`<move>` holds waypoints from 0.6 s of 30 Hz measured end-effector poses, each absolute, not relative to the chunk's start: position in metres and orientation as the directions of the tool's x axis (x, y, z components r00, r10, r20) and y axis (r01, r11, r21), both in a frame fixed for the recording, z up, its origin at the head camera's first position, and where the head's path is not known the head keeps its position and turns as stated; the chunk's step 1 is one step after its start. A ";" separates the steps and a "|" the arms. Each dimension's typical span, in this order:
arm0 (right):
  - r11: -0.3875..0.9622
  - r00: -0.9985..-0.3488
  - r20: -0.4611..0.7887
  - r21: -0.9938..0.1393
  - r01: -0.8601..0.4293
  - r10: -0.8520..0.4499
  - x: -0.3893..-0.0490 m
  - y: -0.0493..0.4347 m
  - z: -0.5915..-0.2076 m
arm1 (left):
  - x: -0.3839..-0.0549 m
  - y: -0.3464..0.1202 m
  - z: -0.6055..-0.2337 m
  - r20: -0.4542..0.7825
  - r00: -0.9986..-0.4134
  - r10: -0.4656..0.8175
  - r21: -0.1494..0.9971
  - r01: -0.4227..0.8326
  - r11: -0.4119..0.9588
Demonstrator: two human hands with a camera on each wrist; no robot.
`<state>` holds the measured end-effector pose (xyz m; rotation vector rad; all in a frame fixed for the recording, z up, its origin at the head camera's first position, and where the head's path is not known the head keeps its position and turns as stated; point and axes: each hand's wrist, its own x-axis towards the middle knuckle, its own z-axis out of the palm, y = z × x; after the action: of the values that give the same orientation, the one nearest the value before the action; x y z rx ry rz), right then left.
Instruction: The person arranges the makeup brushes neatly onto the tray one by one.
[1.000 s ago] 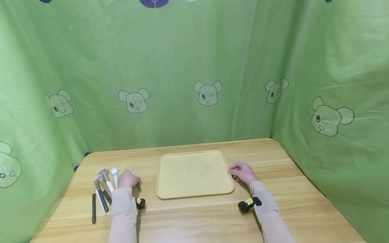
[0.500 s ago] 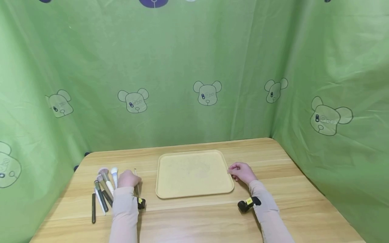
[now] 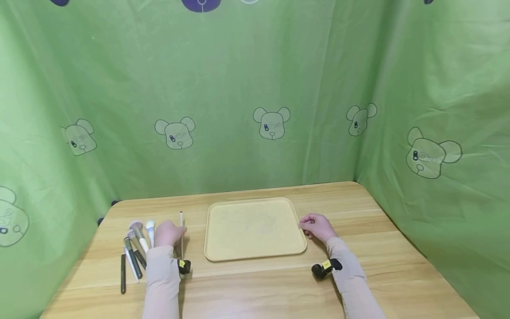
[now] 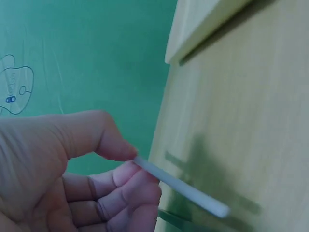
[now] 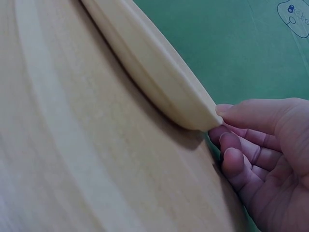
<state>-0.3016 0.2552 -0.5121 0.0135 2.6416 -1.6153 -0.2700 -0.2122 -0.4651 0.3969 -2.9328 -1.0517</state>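
Observation:
My left hand (image 3: 169,233) pinches a slim makeup brush (image 3: 181,243) between thumb and fingers, left of the tray. Its small dark tip points away from me in the head view; the pale handle (image 4: 186,189) sticks out past the fingertips in the left wrist view, casting a shadow on the table. My right hand (image 3: 318,226) grips the right rim of a yellow rectangular tray (image 3: 255,255). In the right wrist view, the thumb lies on top of the tray's edge (image 5: 193,108) with the fingers curled beneath.
Several makeup brushes (image 3: 137,248) lie fanned out left of my left hand, some with dark handles, some white. A separate black one (image 3: 123,274) lies nearest me. Green curtain (image 3: 239,88) with bear-head prints hangs behind and beside the wooden table (image 3: 255,288).
The slim brush has swung in my left fingers from a slant to nearly straight away from me, its tip now farther out. My right hand and the tray have stayed put.

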 end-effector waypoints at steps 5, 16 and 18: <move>0.462 -0.999 -0.046 -0.886 0.034 -0.015 -0.301 0.255 -0.511 | -0.272 -0.210 -0.457 -0.047 -0.969 -0.241 0.681 -0.207 0.702; 0.460 -0.999 -0.039 -0.888 0.026 -0.019 -0.303 0.255 -0.512 | -0.272 -0.200 -0.438 -0.035 -0.978 -0.207 0.808 -0.150 0.570; 0.457 -0.999 -0.043 -0.889 0.030 -0.017 -0.303 0.255 -0.513 | -0.272 -0.194 -0.435 -0.033 -0.982 -0.188 0.839 -0.129 0.529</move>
<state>-0.3026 0.2548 -0.5127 0.0120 2.6421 -1.6140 -0.2720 -0.1942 -0.4351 0.2795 -2.6931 -1.4690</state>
